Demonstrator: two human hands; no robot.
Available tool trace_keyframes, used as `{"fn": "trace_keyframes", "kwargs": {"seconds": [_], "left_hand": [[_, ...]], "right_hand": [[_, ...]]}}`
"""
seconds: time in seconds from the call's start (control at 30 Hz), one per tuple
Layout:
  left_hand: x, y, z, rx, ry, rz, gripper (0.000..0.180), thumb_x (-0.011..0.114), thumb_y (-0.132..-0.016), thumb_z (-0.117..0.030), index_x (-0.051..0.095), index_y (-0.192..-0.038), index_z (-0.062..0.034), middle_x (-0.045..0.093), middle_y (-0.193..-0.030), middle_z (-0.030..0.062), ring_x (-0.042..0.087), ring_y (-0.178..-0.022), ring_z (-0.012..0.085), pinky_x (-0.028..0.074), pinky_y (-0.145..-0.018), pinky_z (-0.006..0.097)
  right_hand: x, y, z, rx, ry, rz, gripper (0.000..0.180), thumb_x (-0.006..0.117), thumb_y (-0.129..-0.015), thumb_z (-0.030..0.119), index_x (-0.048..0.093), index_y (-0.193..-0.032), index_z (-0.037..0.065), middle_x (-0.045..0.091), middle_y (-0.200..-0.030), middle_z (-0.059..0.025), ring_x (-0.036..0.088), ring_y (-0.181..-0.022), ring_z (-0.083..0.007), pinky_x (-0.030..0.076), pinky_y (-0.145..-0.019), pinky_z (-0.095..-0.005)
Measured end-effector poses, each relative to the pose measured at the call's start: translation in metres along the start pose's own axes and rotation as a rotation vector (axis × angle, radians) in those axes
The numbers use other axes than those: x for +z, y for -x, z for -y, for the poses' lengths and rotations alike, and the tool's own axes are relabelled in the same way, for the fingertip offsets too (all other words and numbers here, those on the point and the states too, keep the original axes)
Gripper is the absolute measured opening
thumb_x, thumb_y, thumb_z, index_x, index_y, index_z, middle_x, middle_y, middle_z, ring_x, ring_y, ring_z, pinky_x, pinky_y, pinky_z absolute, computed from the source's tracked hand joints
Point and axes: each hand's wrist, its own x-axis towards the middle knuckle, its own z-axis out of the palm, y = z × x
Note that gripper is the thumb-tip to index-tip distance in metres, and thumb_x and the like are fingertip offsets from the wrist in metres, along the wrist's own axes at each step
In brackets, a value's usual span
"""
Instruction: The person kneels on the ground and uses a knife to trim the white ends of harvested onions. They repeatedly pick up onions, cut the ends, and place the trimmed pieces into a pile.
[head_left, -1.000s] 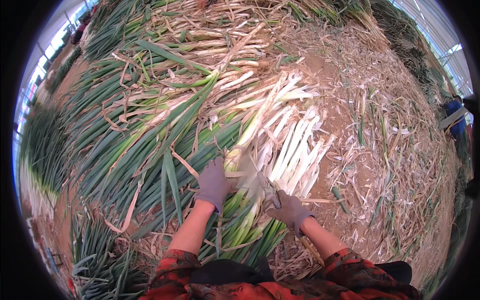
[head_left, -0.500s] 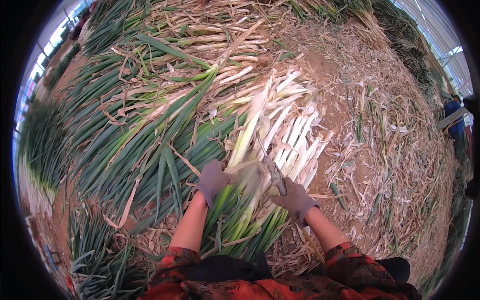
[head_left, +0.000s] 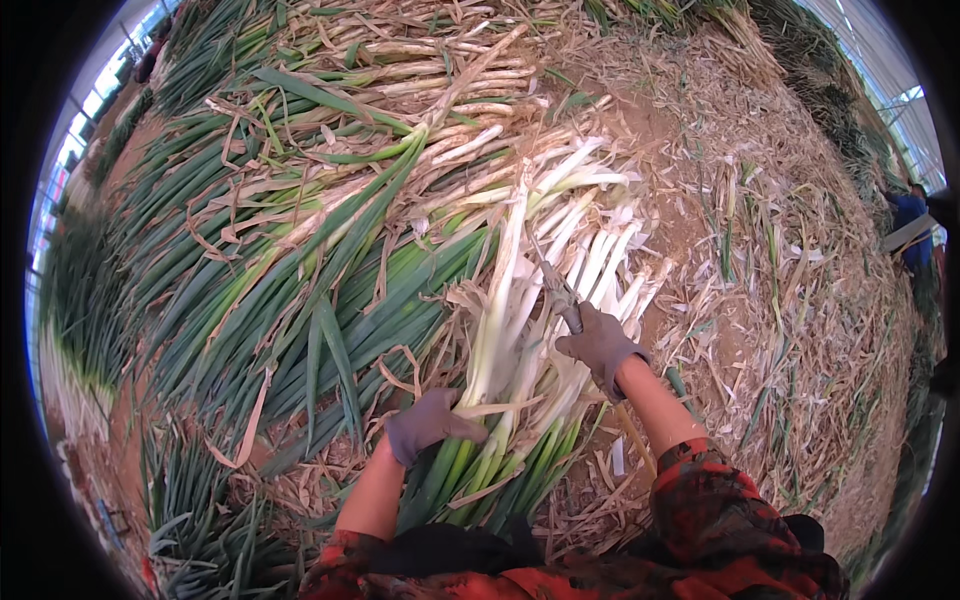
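My left hand (head_left: 428,424), in a grey glove, is closed round a long green onion (head_left: 501,290) where its white shank meets the green leaves. The onion lies lengthwise, root end away from me, with loose dry skin along it. My right hand (head_left: 600,344), also gloved, is closed on the handle of what looks like an air blow gun (head_left: 560,297). Its thin nozzle points forward over the onions, just right of the held one. Beside and under it lie several peeled white-stemmed green onions (head_left: 600,262), their leaves toward me.
Unpeeled green onions (head_left: 290,240) with dirty outer skins form a broad heap at left and far. A yellowish hose (head_left: 637,440) trails below my right hand. Dry leaf litter (head_left: 780,330) covers the ground at right. Upright onion bundles (head_left: 80,310) stand far left; a person in blue (head_left: 908,232) is far right.
My left hand has drawn back toward me along the onion. My right hand has moved slightly forward and right with the blow gun, and the held onion's root end has shifted left.
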Motion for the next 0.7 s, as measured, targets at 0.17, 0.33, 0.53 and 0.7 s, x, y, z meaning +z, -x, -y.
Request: {"fn": "trace_keyframes", "kwargs": {"seconds": [0.17,0.33,0.53,0.7], "left_hand": [[0.025,-0.070,0.052,-0.010,0.899,-0.467,0.041,0.078,-0.086,-0.039,0.069,-0.095,-0.0001,0.069,-0.080,0.0101,0.063,-0.071,0.0196,0.051,-0.069,0.033],[0.037,-0.056,0.008,0.371,0.071,-1.020,0.050,0.076,-0.086,-0.033,0.063,-0.118,0.0034,0.067,-0.110,0.0216,0.065,-0.101,0.0339,0.050,-0.089,0.042],[0.049,-0.048,-0.044,0.189,-0.174,-0.416,0.066,0.081,-0.073,-0.036,0.058,-0.124,0.0001,0.064,-0.117,0.0250,0.065,-0.102,0.0431,0.052,-0.088,0.046],[0.054,-0.013,-0.021,0.129,-0.584,-0.325,0.071,0.070,-0.077,-0.024,0.044,-0.138,0.0014,0.062,-0.116,0.0258,0.064,-0.104,0.0412,0.053,-0.091,0.050]], "right_hand": [[-0.001,-0.003,0.007,-0.018,-0.043,-0.059,0.056,0.070,-0.081,0.036,0.054,-0.118,-0.003,0.069,-0.102,-0.0257,0.068,-0.096,-0.0425,0.054,-0.085,-0.0466],[0.006,-0.004,0.008,-0.076,0.056,-0.048,0.051,0.068,-0.082,0.035,0.054,-0.114,-0.002,0.069,-0.102,-0.0281,0.067,-0.099,-0.0444,0.053,-0.088,-0.0478],[-0.034,-0.054,0.014,0.010,0.016,-0.195,0.051,0.067,-0.081,0.031,0.056,-0.118,-0.002,0.069,-0.108,-0.0280,0.068,-0.104,-0.0421,0.053,-0.092,-0.0460],[-0.012,-0.015,0.016,-0.015,0.070,-0.085,0.054,0.067,-0.080,0.031,0.056,-0.120,-0.003,0.069,-0.108,-0.0271,0.068,-0.104,-0.0421,0.053,-0.091,-0.0459]]}}
